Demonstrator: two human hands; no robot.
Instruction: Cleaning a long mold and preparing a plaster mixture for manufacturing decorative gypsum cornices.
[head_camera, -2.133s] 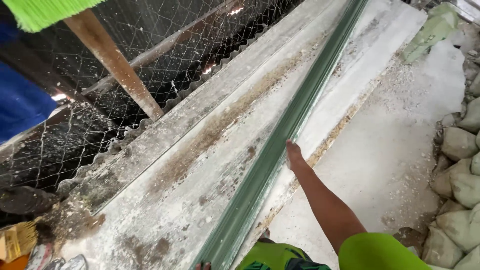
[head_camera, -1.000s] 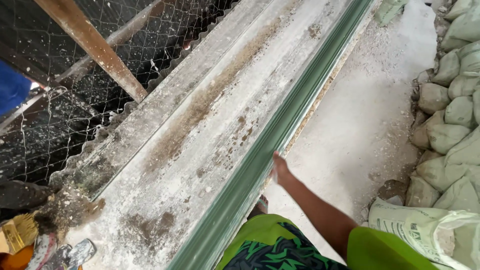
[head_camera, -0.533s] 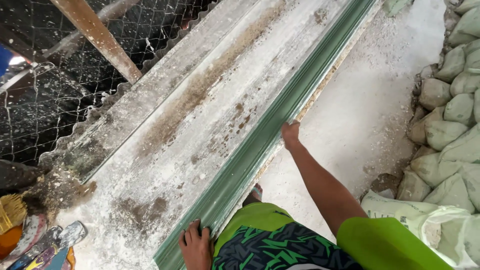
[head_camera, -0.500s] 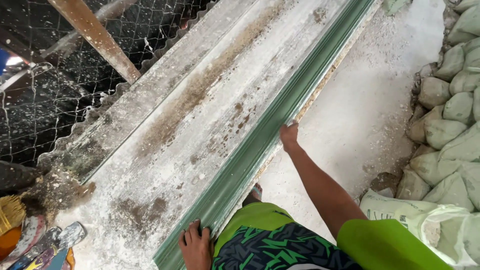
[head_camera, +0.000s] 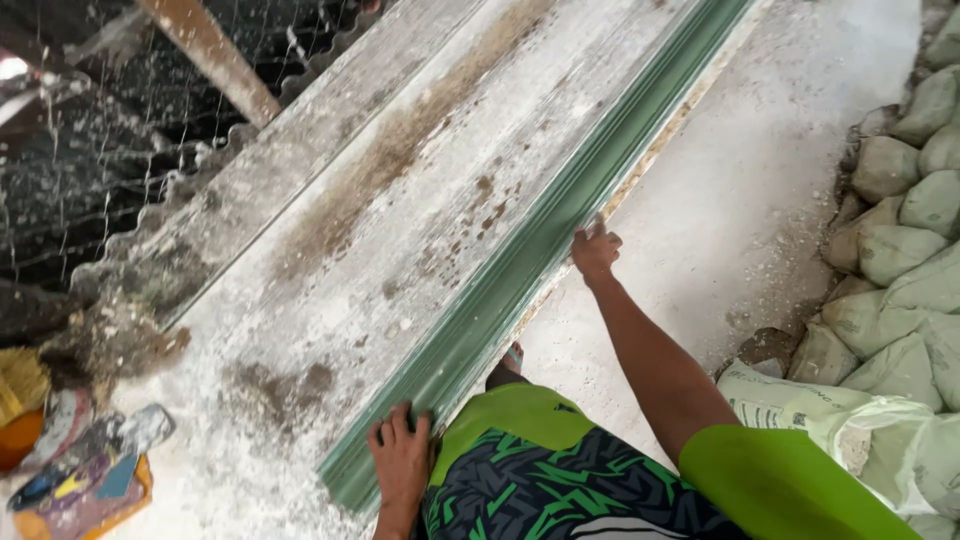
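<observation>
Hands sit on a stack of long green profiled sheets (head_camera: 520, 280), which lies along the right-hand edge of a wide, dust-caked grey sheet (head_camera: 380, 220) on the floor. The left hand (head_camera: 400, 460) lies flat on the near end of the green stack, fingers spread and pressing down close to the corner, probably to pin that end. The right hand (head_camera: 596, 248) reaches farther up the same stack with the arm stretched out; its fingers curl over the outer edge, thumb on top, gripping the rim rather than resting on it. With one hand at the end and one partway along, the person seems to be controlling a long, flexible piece that would otherwise sag or slide.

The stack runs diagonally from the lower middle towards the upper right corner of the view, its layered edges showing as thin parallel ridges. Beside it on the right is bare, powdery concrete floor (head_camera: 780, 170), and past that a heap of filled grey-green sacks (head_camera: 900, 220). A white printed bag (head_camera: 800, 400) lies near the person's right arm. Wire mesh (head_camera: 110, 180) and a slanting wooden post (head_camera: 215, 55) close off the left side, with colourful clutter (head_camera: 80, 470) at the lower left corner.
</observation>
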